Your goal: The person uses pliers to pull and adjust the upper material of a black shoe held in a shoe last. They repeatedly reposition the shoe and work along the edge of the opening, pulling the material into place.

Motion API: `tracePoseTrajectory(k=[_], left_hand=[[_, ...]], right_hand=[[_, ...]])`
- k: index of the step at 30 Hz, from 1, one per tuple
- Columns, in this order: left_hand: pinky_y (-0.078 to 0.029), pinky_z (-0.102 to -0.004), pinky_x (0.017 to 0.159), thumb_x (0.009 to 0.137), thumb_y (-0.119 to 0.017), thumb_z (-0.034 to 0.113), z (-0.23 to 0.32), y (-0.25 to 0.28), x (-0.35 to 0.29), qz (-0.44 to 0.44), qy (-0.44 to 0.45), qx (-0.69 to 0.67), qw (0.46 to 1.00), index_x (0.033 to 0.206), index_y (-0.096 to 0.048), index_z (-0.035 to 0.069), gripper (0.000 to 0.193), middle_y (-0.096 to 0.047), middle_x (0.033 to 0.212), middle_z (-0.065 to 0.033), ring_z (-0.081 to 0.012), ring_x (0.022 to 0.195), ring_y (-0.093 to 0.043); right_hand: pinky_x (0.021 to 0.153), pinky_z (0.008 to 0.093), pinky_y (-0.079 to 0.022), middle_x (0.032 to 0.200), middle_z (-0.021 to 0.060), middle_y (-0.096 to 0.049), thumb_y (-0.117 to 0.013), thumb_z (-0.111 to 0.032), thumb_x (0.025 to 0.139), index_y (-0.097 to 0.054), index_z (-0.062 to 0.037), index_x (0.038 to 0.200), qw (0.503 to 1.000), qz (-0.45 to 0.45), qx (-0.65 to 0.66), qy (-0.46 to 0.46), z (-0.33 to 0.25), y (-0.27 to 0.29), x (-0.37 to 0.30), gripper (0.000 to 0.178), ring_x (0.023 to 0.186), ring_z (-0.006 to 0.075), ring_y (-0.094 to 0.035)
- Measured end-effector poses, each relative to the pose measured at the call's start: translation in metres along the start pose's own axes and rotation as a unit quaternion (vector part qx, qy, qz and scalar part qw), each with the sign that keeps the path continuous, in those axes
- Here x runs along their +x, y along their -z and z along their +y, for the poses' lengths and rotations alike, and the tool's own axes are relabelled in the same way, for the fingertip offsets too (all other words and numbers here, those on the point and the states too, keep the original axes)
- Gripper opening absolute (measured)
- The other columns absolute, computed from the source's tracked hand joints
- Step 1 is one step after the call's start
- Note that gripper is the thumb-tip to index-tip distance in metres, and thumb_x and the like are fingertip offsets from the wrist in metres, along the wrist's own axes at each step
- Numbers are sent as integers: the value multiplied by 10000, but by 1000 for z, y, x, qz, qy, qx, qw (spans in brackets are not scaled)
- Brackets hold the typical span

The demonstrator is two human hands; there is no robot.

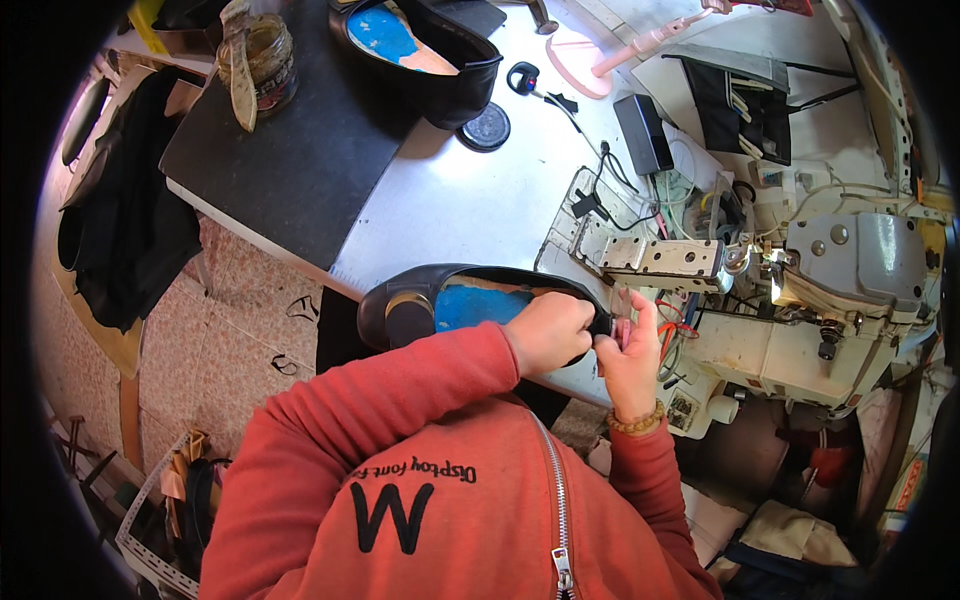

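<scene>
A black shoe (375,312) lies across my lap at the table's front edge, a blue and tan surface showing inside its rim and a round dark disc at its left end. My left hand (552,330) is closed on the edge of this shoe near its right end. Just beyond that end, my right hand (630,360) is closed with thumb and fingers close together. Whatever lies between those fingers is too small to make out.
A second black shoe (475,88) rests on the black mat (290,165), near a glass jar (272,65) with a brush (240,80) across it. A round black lid (485,128), cables, a black box (643,133) and a sewing machine (850,260) stand to the right.
</scene>
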State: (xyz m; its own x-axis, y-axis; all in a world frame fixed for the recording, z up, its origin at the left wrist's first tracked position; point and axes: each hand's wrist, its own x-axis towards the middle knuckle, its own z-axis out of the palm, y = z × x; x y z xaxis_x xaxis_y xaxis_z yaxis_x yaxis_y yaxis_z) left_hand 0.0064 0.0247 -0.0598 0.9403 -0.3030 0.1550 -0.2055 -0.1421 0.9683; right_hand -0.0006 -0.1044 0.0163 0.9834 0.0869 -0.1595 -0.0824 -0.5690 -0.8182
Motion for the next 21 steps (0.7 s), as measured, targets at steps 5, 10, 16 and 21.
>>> tracePoseTrajectory(k=[5, 10, 16, 21], left_hand=[[-478, -300, 494, 765, -606, 33, -3, -2, 3, -24, 202, -323, 924, 716, -569, -18, 79, -608, 609, -101, -152, 536, -601], [-490, -278, 526, 821, -595, 32, 0, -8, 7, -25, 191, -291, 937, 742, -543, -23, 109, -598, 655, -76, -133, 587, -593], [-475, -403, 635, 769, -603, 93, 2, -6, 5, -24, 165, -180, 969, 797, -587, -5, 103, -631, 713, -170, -319, 703, -625], [-466, -435, 699, 775, -607, 108, 7, -5, 3, -7, 165, -135, 977, 855, -594, 10, 127, -633, 802, -192, -363, 799, -610]], right_hand=[[378, 177, -237, 604, -10, -441, -397, -181, 969, -478, -57, 1035, 992, 34, 116, -22, -3, 10, -10, 161, 412, 49, -313], [420, 232, -263, 574, -4, -373, -267, -431, 996, -501, -43, 1017, 932, -73, 296, -194, -7, 8, -48, 454, 430, 88, -306], [447, 234, -308, 625, 17, -421, -333, -331, 998, -478, -51, 1023, 878, -72, 381, -279, -4, -5, -60, 316, 440, 94, -327], [444, 246, -309, 630, 21, -424, -348, -334, 994, -479, -75, 992, 852, -65, 421, -304, -5, -2, -58, 290, 444, 100, -330]])
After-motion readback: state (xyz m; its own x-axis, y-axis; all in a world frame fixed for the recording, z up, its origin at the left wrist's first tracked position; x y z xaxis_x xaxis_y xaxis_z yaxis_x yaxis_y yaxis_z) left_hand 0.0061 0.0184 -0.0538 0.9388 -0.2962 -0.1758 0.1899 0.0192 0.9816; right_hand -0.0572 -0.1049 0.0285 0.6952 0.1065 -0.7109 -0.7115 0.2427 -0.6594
